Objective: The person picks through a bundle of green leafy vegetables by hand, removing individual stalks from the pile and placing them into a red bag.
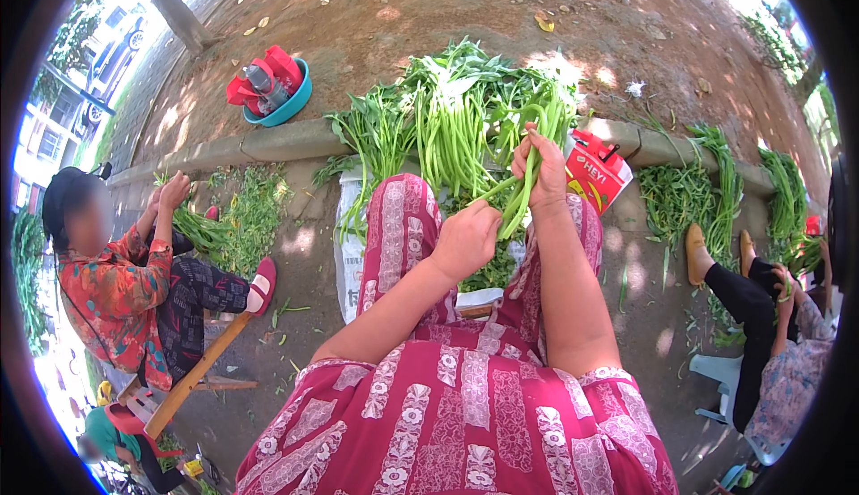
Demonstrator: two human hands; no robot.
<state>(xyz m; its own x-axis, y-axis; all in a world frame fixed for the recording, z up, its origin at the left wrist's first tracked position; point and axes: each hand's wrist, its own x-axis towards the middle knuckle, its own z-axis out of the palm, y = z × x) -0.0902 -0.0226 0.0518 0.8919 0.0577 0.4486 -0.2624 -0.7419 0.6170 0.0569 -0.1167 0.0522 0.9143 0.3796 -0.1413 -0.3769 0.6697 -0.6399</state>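
Note:
My right hand point(541, 168) is closed around a bunch of green leafy stems point(528, 196), whose leafy tops point away from me. Just left of it, my left hand point(468, 239) has its fingers curled at the lower stems; whether it grips one cannot be made out. Beyond my knees lies a large heap of long-stemmed leafy greens point(456, 133), spread over the stone curb. Picked leaves point(488, 268) lie between my legs, by a white printed sack point(350, 253) that is partly covered.
A teal basin point(295, 106) with red bags and a bottle stands on the soil. Right of the heap is a red printed bag point(594, 173). A person point(114, 273) sits at left by a wooden bench point(201, 371); another point(785, 361) sits at right. The stone curb point(282, 139) crosses ahead.

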